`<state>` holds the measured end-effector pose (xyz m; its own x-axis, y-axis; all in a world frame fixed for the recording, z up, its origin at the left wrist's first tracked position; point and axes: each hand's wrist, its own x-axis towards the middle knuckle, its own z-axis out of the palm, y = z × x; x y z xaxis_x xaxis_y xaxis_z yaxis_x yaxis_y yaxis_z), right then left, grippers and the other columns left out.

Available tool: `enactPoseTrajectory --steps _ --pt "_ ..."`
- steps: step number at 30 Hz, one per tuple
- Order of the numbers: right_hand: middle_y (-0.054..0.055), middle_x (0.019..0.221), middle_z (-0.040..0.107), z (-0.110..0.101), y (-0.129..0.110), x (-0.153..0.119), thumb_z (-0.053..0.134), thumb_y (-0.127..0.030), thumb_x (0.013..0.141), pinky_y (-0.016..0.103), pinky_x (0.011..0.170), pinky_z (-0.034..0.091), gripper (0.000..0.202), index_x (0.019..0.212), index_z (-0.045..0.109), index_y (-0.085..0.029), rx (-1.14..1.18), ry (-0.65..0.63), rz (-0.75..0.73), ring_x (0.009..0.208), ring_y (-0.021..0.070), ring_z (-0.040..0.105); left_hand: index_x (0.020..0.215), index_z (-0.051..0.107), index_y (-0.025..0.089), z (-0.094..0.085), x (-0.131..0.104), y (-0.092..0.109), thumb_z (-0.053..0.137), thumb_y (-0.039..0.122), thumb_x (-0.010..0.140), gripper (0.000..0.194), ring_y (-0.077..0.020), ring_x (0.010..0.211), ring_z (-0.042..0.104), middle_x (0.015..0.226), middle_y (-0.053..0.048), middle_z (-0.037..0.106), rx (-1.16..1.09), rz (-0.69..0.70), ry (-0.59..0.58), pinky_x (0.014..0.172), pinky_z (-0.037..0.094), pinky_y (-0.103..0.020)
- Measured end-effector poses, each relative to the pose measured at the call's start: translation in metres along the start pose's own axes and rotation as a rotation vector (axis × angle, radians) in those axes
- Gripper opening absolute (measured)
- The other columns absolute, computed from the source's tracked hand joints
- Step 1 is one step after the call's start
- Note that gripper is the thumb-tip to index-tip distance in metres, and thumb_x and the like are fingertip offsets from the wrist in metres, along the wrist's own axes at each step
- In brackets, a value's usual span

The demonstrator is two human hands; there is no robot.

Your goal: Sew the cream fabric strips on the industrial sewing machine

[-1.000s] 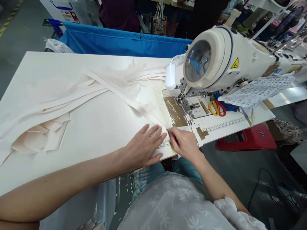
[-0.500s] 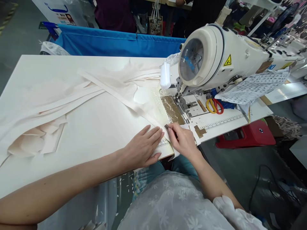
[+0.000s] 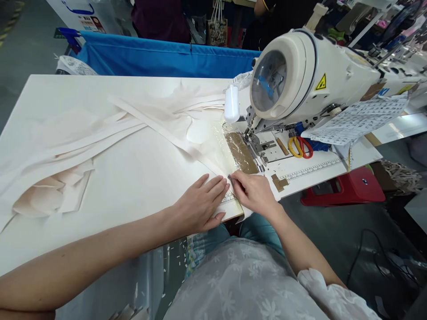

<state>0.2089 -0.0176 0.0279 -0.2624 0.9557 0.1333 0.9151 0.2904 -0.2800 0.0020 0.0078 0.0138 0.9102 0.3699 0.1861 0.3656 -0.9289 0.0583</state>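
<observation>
My left hand [image 3: 203, 203] lies flat near the table's front edge, fingers stretched out. Its fingertips rest at the edge of a long cream fabric strip [image 3: 190, 150]. Right beside them, my right hand [image 3: 254, 191] is closed in a pinch at the end of that strip. A small dark piece [image 3: 230, 178] shows at its fingertips, too small to name. Some white cloth hangs over the table edge below this hand. The strip runs back to the left into a spread of pale fabric [image 3: 100, 133] on the white table [image 3: 123, 178].
A sewing machine [image 3: 290, 75] stands right of the fabric. Scissors with yellow and red handles [image 3: 300, 147] lie by its base, under a printed sheet [image 3: 356, 119]. A red stool [image 3: 347, 189] is at the right; a blue cloth bin [image 3: 160, 58] borders the back. People sit beyond.
My right hand has shifted very slightly, its fingertips a little closer to my left hand. The dark piece shows less. The left hand stays flat, and the whole view has moved slightly.
</observation>
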Motion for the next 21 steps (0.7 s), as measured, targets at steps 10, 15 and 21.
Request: enactPoseTrajectory --steps 10,15,21 --pt "0.0 0.068 0.068 0.008 -0.002 -0.022 0.039 -0.028 0.099 0.025 0.054 0.035 0.023 0.101 0.06 -0.019 0.116 0.122 0.115 0.056 0.0153 0.062 0.144 0.045 0.009 0.002 -0.003 0.009 0.039 0.049 0.101 0.059 -0.0409 0.134 0.042 0.141 -0.024 0.05 0.025 0.009 -0.041 0.107 0.034 -0.055" --pt "0.001 0.071 0.071 0.012 -0.002 -0.02 0.038 -0.027 0.099 0.025 0.055 0.034 0.024 0.103 0.061 -0.02 0.041 0.132 0.099 0.06 0.0163 0.065 0.145 0.043 0.011 0.0 -0.003 0.009 0.043 0.053 0.098 0.064 -0.0431 0.134 0.041 0.141 -0.025 0.048 0.019 0.022 -0.05 0.107 0.035 -0.057" --pt "0.001 0.072 0.071 0.011 -0.004 -0.019 0.038 -0.026 0.099 0.025 0.055 0.034 0.024 0.102 0.061 -0.02 0.02 0.129 0.078 0.061 0.0158 0.065 0.143 0.043 0.009 0.001 -0.003 0.009 0.044 0.053 0.098 0.064 -0.044 0.134 0.042 0.14 -0.027 0.048 0.019 0.033 -0.041 0.106 0.035 -0.057"
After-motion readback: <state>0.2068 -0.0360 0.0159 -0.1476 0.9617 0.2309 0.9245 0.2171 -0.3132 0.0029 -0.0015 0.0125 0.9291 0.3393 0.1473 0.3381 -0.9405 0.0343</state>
